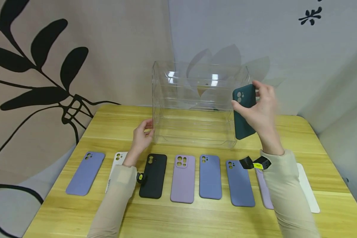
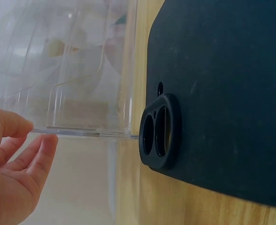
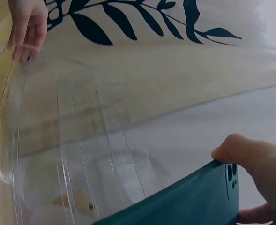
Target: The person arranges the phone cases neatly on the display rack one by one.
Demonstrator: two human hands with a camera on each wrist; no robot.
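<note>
My right hand holds a dark green phone case by its long edges, thumb on one side and fingers on the other. The case is raised in front of the right end of a clear tiered acrylic rack. In the right wrist view the thumb sits by the camera cutouts of the green case. At the rack's left side, my left hand pinches the edge of the clear side panel. The left wrist view shows thumb and fingers of that hand on either side of the panel.
Along the table front lies a row of phone cases: a lilac-blue one, a black one, a light purple one, two blue ones and a white one among them. A patterned wall covering stands behind the rack.
</note>
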